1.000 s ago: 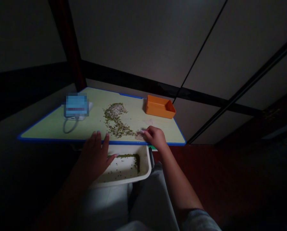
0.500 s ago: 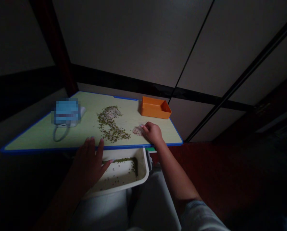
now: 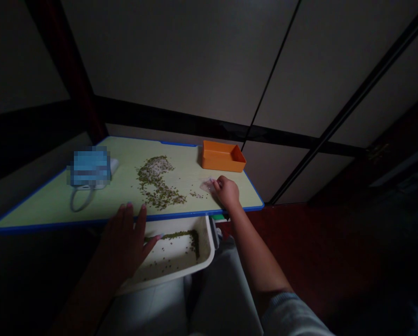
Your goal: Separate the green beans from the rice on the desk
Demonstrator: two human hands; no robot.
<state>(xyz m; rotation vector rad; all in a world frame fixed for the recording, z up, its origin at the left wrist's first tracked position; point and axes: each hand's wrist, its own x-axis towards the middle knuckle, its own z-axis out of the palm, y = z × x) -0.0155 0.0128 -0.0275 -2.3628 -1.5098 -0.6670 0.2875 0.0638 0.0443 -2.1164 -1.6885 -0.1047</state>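
Note:
My right hand (image 3: 227, 192) is closed over the right side of the table, its thumb and fingers pinching a small, pale, see-through piece (image 3: 206, 185) that looks like plastic. A few loose seed-like bits (image 3: 198, 195) lie just left of it. Farther left is a scattered pile of green and whitish bits (image 3: 161, 193), like mung beans mixed with rice. My left hand (image 3: 126, 233) has its fingers spread, fingertips at the table's front edge and thumb over a white tray (image 3: 210, 254). Green bits line the tray's far and right inner sides, with several strewn on its bottom.
An orange open box (image 3: 223, 162) stands at the table's back right. A blurred-out blue object (image 3: 90, 165) with a grey cord loop (image 3: 81, 200) sits at the left. The pale table (image 3: 100, 205) has a blue rim; cabinet panels (image 3: 180, 56) rise behind it.
My right hand has shifted slightly against the table with the see-through piece, uncovering a few bits beneath where it was. My left hand keeps its spread pose. The view has shifted a little.

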